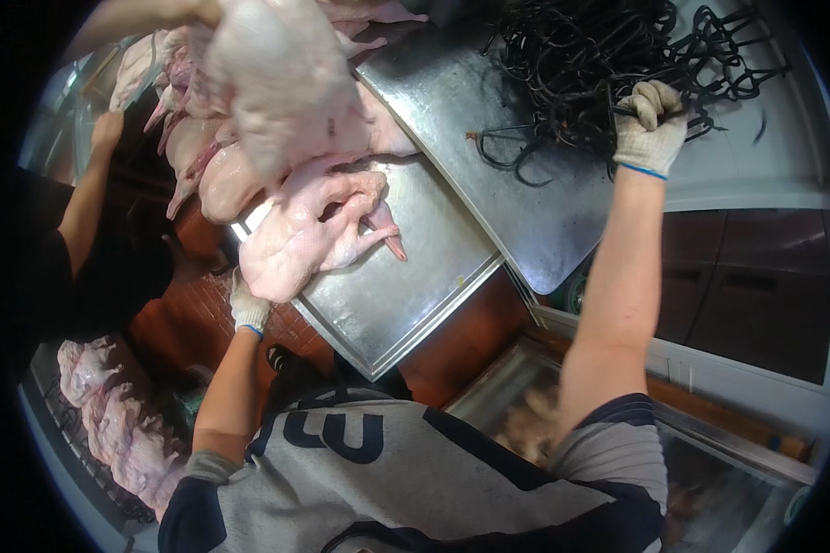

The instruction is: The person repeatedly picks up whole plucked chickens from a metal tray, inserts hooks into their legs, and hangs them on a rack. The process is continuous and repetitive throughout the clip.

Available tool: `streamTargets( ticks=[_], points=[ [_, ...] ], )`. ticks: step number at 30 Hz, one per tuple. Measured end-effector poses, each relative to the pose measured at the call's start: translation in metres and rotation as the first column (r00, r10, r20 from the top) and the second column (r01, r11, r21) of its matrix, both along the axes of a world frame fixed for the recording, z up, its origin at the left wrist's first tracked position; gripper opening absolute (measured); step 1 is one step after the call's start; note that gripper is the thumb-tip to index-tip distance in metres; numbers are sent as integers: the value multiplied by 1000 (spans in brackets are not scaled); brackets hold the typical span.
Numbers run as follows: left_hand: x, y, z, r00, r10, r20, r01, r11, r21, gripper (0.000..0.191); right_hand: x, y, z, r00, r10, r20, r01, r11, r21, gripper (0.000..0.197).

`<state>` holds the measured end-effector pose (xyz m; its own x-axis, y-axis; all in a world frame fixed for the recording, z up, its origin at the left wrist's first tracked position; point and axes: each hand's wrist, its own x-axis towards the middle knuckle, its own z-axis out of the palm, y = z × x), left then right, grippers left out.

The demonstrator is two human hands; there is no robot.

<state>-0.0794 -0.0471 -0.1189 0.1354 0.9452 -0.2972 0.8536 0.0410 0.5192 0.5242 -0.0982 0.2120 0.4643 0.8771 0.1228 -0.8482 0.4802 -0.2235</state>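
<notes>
A plucked raw duck (304, 235) lies on the left part of a metal tray (415, 290), one end overhanging the tray's edge. At that end my left hand (250, 304), in a white knit glove with a blue cuff, holds the bird; most of its fingers are hidden behind the body. Up at the right, my gloved right hand (651, 128) is closed around a black metal hook (702, 126) at the edge of a tangled pile of black metal hooks (581, 69). The pile rests partly on a steel sheet (546, 228).
More raw birds (214, 180) crowd the upper left. Another person's arm (90, 186) reaches in there, and a blurred bird (277, 76) is held above by another arm (145, 21). Several carcasses (121, 422) lie in a container at lower left. Glass-topped cases (726, 477) stand at lower right.
</notes>
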Motion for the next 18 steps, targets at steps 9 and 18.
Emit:
streamTargets(
  ticks=[9,18],
  points=[
    [16,0,42,999,-16,-45,17,1000,8,59,-45,19,-25,-517,455,725,808,538,239,36],
    [0,0,10,998,6,61,-12,994,113,67,-27,-42,33,698,-301,650,590,755,-284,24]
  ],
)
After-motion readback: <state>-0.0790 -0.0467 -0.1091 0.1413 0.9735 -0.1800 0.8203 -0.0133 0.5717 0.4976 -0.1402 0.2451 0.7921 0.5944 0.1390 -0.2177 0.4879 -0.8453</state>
